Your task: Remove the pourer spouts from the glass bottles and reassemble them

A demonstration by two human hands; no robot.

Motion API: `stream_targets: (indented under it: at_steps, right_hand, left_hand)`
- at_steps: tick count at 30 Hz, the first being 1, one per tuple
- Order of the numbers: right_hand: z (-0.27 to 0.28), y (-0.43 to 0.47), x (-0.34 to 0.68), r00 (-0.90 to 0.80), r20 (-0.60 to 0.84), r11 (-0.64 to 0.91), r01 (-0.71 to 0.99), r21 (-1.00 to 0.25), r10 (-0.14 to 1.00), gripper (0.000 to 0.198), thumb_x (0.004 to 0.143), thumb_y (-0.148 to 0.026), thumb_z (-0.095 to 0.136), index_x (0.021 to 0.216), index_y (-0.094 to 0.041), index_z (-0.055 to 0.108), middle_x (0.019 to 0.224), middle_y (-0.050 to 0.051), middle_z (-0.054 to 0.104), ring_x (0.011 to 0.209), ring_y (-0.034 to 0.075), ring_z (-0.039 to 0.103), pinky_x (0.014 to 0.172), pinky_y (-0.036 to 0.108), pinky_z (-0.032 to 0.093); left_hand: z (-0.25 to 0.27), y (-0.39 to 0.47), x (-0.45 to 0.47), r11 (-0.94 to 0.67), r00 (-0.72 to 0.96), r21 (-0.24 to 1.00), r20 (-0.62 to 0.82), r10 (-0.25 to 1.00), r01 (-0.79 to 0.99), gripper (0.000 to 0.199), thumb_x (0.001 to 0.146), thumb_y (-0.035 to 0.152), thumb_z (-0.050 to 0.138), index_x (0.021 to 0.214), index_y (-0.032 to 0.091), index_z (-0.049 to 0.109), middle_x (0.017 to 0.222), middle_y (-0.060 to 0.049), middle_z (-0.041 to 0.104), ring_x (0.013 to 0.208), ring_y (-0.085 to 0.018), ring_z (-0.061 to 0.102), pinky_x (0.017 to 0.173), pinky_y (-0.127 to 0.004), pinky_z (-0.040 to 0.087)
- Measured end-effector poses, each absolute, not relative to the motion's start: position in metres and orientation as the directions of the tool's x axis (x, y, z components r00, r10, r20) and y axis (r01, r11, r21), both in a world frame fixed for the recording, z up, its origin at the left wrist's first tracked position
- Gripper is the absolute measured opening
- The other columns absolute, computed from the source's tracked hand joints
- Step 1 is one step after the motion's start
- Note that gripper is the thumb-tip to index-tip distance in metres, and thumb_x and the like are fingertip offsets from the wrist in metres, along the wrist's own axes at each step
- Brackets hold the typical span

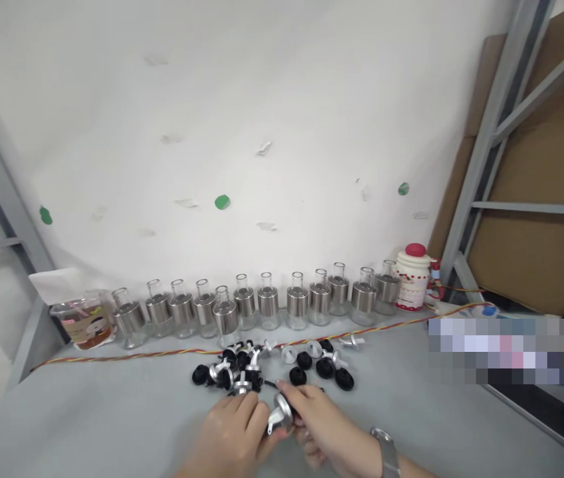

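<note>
In front of me, my right hand (324, 419) is closed around a pour spout (282, 411) with a silver cap and a pale flap; its lower part is hidden by my fingers. My left hand (234, 428) meets it from the other side, fingers curled and thumb against the flap end. Just beyond my left knuckles lies another silver spout (243, 384), among a pile of black and silver spout pieces (226, 365). Several loose black stoppers (325, 368) and clear plastic rings (289, 354) lie to the right of the pile.
A row of glass bottles with steel sleeves (268, 302) stands along the wall. A twisted red-yellow cord (162, 353) runs across the grey table (87, 411). A labelled container (85, 325) is at left, a white jar with a red lid (411, 279) at right, beside a metal frame (478, 146).
</note>
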State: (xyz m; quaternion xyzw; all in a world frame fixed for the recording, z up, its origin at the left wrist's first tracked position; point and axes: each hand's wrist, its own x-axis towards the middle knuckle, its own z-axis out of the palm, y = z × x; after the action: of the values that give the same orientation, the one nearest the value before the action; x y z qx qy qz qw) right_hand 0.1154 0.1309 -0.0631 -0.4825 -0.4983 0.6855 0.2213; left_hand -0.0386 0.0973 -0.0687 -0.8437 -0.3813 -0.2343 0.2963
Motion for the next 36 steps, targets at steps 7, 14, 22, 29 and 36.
stream_targets:
  at_steps: [7, 14, 22, 29, 36]
  right_hand:
    - [-0.058, 0.129, 0.116, -0.463, -0.571, -0.613, 0.073, -0.787, 0.678, 0.047, 0.084, -0.049, 0.031, 0.047, -0.02, 0.029, 0.033, -0.011, 0.023, 0.027, 0.002, 0.014, 0.031, 0.015, 0.009]
    - [-0.059, 0.142, 0.134, -0.71, -0.463, -0.702, -0.063, -0.709, 0.531, 0.046, 0.085, -0.043, 0.024, 0.046, -0.02, 0.024, 0.033, -0.01, 0.016, 0.03, 0.004, 0.006, 0.03, 0.016, 0.006]
    - [-0.065, 0.135, 0.13, -0.764, -0.533, -0.712, 0.141, -0.688, 0.363, 0.043, 0.083, -0.041, 0.027, 0.046, -0.019, 0.026, 0.033, -0.01, 0.017, 0.029, 0.004, 0.007, 0.03, 0.015, 0.005]
    - [-0.061, 0.141, 0.135, -0.73, -0.543, -0.701, 0.124, -0.702, 0.415, 0.042, 0.082, -0.04, 0.032, 0.046, -0.02, 0.024, 0.031, -0.011, 0.017, 0.03, 0.005, 0.006, 0.029, 0.015, 0.007]
    - [-0.054, 0.137, 0.13, -0.683, -0.599, -0.678, 0.205, -0.706, 0.417, 0.041, 0.081, -0.037, 0.033, 0.044, -0.019, 0.027, 0.031, -0.01, 0.019, 0.028, 0.003, 0.01, 0.029, 0.014, 0.007]
  left_hand:
    - [-0.073, 0.101, -0.048, -0.592, 0.417, 0.168, 0.56, 0.716, 0.788, 0.032, 0.083, 0.049, 0.037, 0.085, 0.018, 0.046, 0.057, 0.002, 0.056, 0.045, -0.013, 0.053, 0.042, -0.021, 0.04]
    - [-0.074, 0.099, -0.051, -0.608, 0.468, 0.358, 0.406, 0.785, 0.709, 0.015, 0.086, 0.026, 0.039, 0.098, 0.021, 0.044, 0.073, 0.0, 0.059, 0.06, -0.012, 0.057, 0.056, -0.02, 0.044]
    - [-0.063, 0.092, -0.052, -0.641, 0.528, 0.208, 0.414, 0.742, 0.738, 0.023, 0.08, 0.017, 0.046, 0.102, 0.023, 0.042, 0.086, -0.002, 0.062, 0.073, -0.017, 0.06, 0.062, -0.026, 0.047]
    - [-0.045, 0.084, -0.047, -0.662, 0.604, 0.195, 0.283, 0.745, 0.724, 0.022, 0.081, 0.02, 0.047, 0.103, 0.02, 0.046, 0.086, -0.004, 0.062, 0.074, -0.017, 0.06, 0.065, -0.026, 0.049]
    - [-0.051, 0.086, -0.047, -0.731, 0.643, 0.195, 0.367, 0.673, 0.654, 0.017, 0.081, 0.017, 0.037, 0.093, 0.017, 0.049, 0.074, -0.005, 0.061, 0.062, -0.016, 0.058, 0.058, -0.025, 0.048]
